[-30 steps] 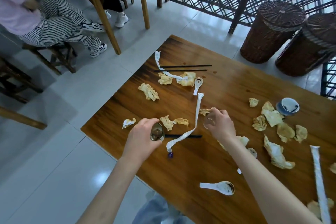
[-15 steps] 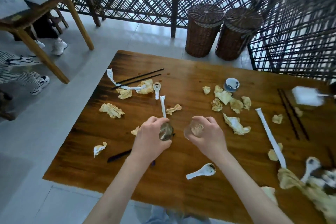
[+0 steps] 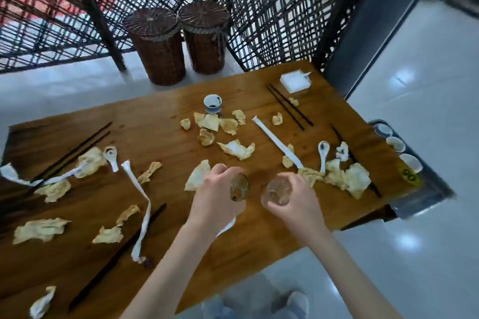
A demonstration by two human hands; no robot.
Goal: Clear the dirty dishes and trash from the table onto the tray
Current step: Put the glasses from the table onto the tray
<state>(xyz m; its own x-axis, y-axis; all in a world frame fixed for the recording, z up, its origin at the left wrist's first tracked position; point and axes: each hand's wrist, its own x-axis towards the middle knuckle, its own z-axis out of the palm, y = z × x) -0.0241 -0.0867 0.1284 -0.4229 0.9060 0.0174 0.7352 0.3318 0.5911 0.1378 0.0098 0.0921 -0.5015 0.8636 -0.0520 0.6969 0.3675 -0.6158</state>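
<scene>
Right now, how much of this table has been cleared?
Barely started. Three small cups already sit on the tray by the table's right end. The left hand and right hand each hold a small glass. Still left: crumpled napkins, chopsticks, spoons, a blue-and-white cup.

Between the hands and the tray (image 3: pixel 425 189) at the bench's (image 3: pixel 259 241) right end lies a heap of crumpled napkins (image 3: pixel 347 176), a white spoon (image 3: pixel 322 155) and what seems a dark chopstick (image 3: pixel 344 147). The bare near-right corner offers a path. Small bowls (image 3: pixel 395 144) fill the tray's far side.
</scene>
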